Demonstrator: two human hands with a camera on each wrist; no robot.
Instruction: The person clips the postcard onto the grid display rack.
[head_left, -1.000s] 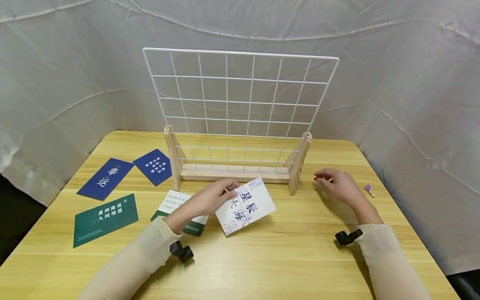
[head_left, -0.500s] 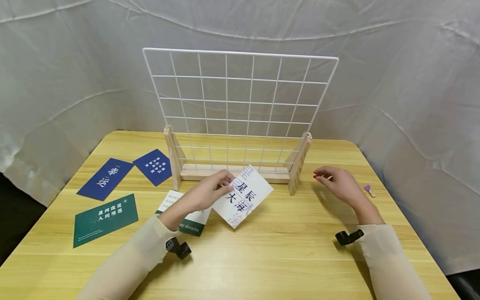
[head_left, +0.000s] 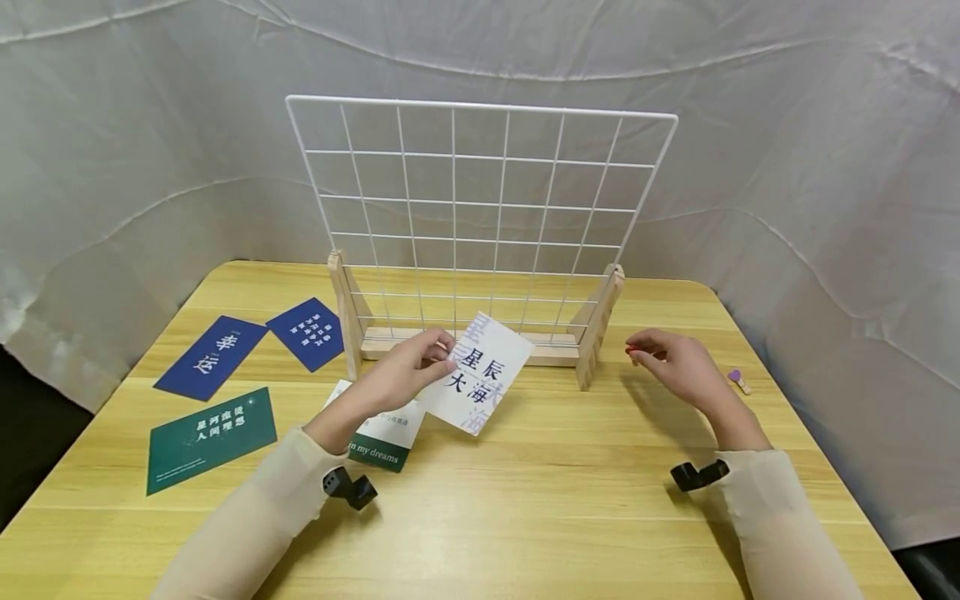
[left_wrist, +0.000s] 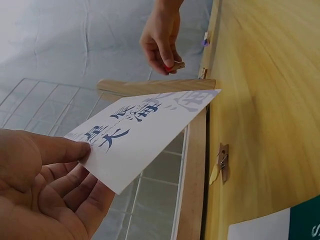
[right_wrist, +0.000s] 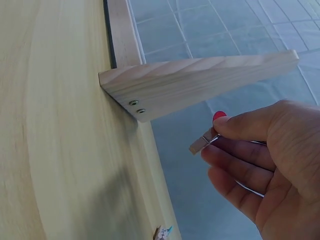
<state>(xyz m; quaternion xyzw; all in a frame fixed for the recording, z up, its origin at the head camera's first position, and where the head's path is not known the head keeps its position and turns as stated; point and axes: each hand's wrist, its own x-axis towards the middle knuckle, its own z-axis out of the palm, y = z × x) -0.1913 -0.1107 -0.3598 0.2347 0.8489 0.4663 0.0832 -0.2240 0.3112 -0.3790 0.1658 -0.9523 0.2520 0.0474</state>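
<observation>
My left hand pinches a white card with dark blue characters by its left edge, thumb on the front. The card is held tilted above the table, before the foot of a white wire grid rack. Off to the right of the rack, my right hand pinches a small wooden clothespin with a red ornament between thumb and fingers. Under the left hand lies a white and green card, partly covered by that hand and the held card.
Two blue cards and a green card lie at the left. A clothespin with a purple heart is near the right edge. Another clothespin lies close to the rack's base. Wooden feet support the grid.
My left hand has moved a little up and left, bringing the white card closer to the rack and turning it slightly. My right hand has hardly moved.
</observation>
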